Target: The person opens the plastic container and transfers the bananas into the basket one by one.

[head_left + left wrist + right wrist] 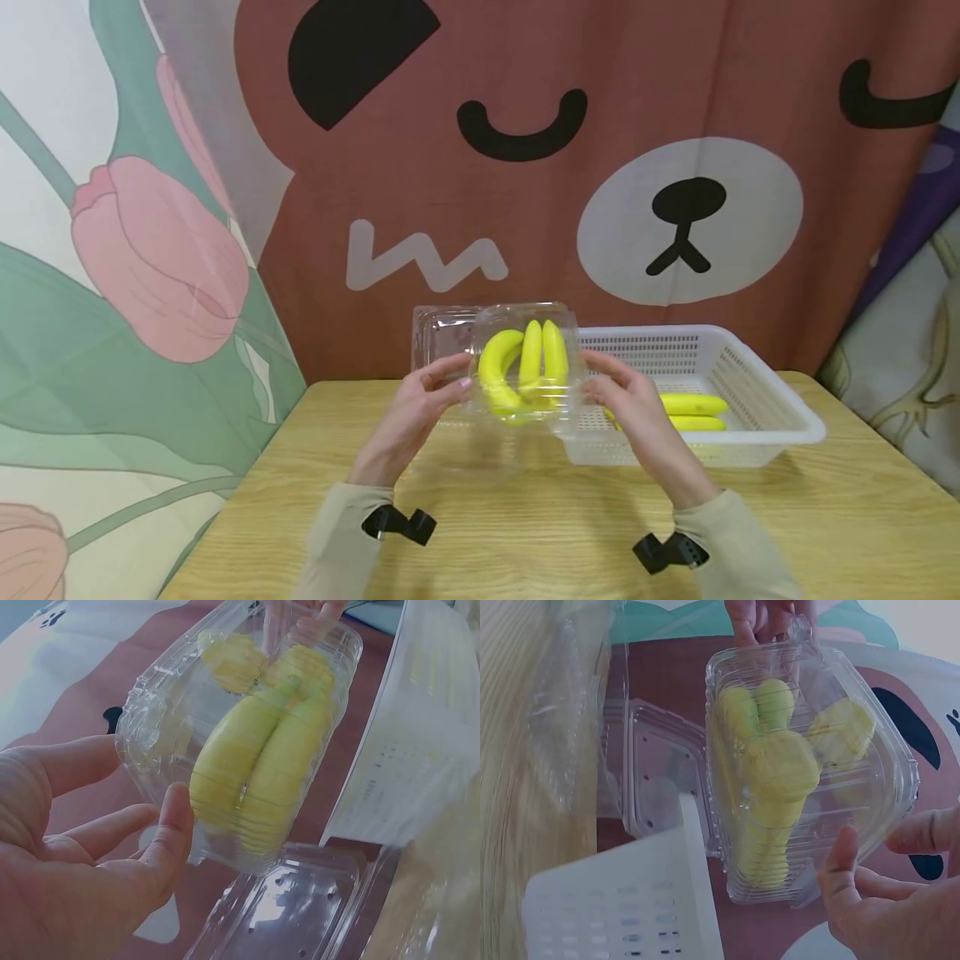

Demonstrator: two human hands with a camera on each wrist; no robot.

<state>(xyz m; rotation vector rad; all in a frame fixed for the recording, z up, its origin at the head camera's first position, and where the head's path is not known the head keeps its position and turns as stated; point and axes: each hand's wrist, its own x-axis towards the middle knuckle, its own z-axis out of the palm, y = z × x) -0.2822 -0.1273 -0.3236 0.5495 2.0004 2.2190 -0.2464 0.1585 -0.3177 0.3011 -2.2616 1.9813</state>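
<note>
Counter point(562, 542) lies below both hands. White basket point(675, 454) sits behind the right hand. Clear container point(504, 317) is up between left hand point(405, 421) and right hand point(633, 417); each pinches one side, probably for balance. Inside, bananas point(555, 358); the curved one lies nearer the left hand, seemingly fitted to the space.

The sleeves point(341, 533) were long and plain beige — with a black strap point(378, 521) and a blocky black attachment point(422, 527) worn at each cuff point(372, 495).
</note>
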